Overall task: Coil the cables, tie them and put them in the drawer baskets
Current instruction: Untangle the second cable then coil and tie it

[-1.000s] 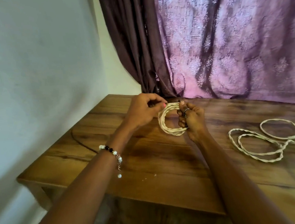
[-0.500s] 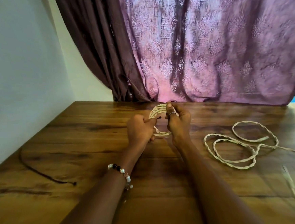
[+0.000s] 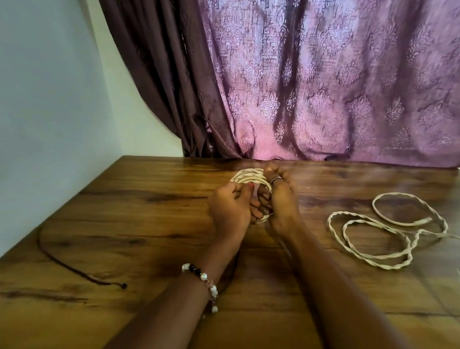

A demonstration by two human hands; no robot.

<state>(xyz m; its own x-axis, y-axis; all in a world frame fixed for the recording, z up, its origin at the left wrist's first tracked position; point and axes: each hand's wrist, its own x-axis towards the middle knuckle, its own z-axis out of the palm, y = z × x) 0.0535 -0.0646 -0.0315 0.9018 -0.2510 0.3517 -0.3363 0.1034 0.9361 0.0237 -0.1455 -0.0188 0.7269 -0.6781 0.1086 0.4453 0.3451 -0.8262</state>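
Both hands hold a small coil of pale twisted cable above the worktop; no tie on it that I can see.

The coil (image 3: pixel 250 179) sits between the left hand (image 3: pixel 230 208) and the right hand (image 3: pixel 281 197), at about 12 o'clock from the wrists, its upper arc showing above the knuckles and its lower arc hidden behind them. The fingers of both hands are curled round the coil's sides, thumbs pressed in toward its middle. By my reading the winding is done and the tying is in hand; whether a tie is already on I cannot tell. A loose pale cable (image 3: pixel 379 234) lies uncoiled at 3 o'clock, well apart from the hands, and a thin dark cord (image 3: pixel 73 265) lies at 9 o'clock on the worktop (image 3: pixel 149 208). No drawer baskets are in view, so stowing is left.
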